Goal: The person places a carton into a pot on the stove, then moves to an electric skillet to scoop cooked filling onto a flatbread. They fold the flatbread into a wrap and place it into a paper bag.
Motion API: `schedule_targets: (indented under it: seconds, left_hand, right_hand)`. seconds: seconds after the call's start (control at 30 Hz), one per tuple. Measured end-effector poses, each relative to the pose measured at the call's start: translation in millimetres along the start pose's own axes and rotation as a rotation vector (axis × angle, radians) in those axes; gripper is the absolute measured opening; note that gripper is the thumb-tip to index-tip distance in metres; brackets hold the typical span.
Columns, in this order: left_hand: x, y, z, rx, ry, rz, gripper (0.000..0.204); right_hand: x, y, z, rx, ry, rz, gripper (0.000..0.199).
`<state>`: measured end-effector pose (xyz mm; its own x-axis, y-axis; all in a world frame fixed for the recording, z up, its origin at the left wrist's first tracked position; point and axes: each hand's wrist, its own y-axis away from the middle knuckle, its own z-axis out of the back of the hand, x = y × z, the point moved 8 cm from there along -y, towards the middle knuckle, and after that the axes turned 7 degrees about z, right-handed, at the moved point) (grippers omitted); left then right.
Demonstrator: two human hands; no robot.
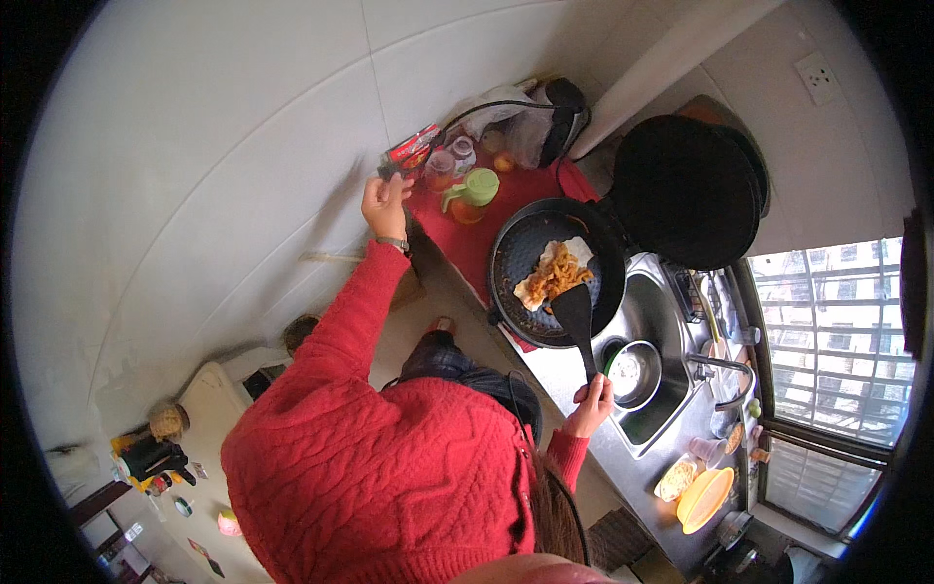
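My right hand grips the spatula over the pan; food inside looks browned, not yet out; left hand: hold unclear.

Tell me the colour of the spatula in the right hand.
The spatula is black; it shows best in the head view.

A red cover spreads over one end of the counter; on it stand a round black pan, a green-lidded jug, small clear jars and a clear plastic bag. Beyond it, the bare metal counter frames a sink and carries an orange basket, a dish of pale yellow food and a clear cup.
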<state>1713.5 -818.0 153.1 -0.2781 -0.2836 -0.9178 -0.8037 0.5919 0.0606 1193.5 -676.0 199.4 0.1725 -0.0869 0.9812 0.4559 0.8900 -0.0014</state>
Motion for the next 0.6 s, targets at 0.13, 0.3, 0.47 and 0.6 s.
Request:
schedule_targets:
  seconds: [0.13, 0.3, 0.47, 0.6]
  left_hand:
    - [39, 0, 26, -0.094, 0.184, 0.193, 0.02]
    - [111, 9, 50, -0.167, 0.418, 0.575, 0.037]
    - [166, 10, 52, -0.201, 0.586, 0.788, 0.04]
    - [198, 0, 51, -0.159, 0.581, 0.935, 0.036]
  right_hand:
    - [2, 2, 0, -0.005, 0.045, 0.01, 0.025]
    - [3, 2, -2, 0.003, 0.062, -0.001, 0.025]
    - [3, 1, -6, 0.018, 0.11, 0.009, 0.025]
    - [1, 0, -7, 0.02, 0.054, -0.015, 0.023]
